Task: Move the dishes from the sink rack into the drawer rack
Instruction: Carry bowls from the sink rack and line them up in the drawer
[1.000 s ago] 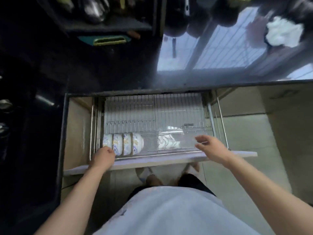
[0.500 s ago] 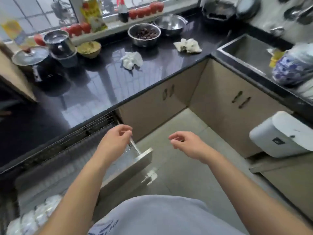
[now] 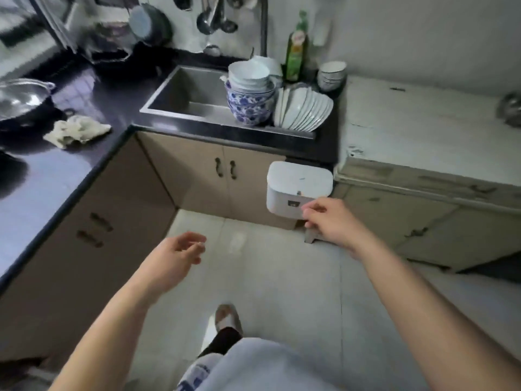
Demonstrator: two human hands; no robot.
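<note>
1. Ahead of both hands, across the pale tiled floor [image 3: 276, 266], the dishes wait at the right end of the stainless steel sink [image 3: 191, 91], set into the dark glossy counter [image 3: 93, 114].
2. A row of white plates [image 3: 306, 110] stands on edge there, leaning to the right, with its long axis running left to right along the sink's front edge; the rack holding them is mostly hidden, so its shape cannot be told.
3. Touching the row's left end, a stack of blue-and-white patterned bowls [image 3: 249, 104] carries smaller white bowls [image 3: 249, 76] on top, and a further small stack of white bowls [image 3: 332, 74] sits just behind the plates, beside a green dish-soap bottle [image 3: 296, 49].
4. The right hand [image 3: 331, 221] hangs well below the plates, in front of a white box-shaped bin [image 3: 298, 182] mounted under the counter; its fingers curl loosely and its grip holds nothing.
5. The left hand [image 3: 177, 252] is lower and further left, palm partly up, fingers relaxed and apart, also without a load.
6. Judging by position, the right hand is nearer, sitting almost straight beneath the plate row, so a reach up and forward would likely meet the plates first, while the left would come to the bowls.
7. The drawer rack is out of view.
</note>
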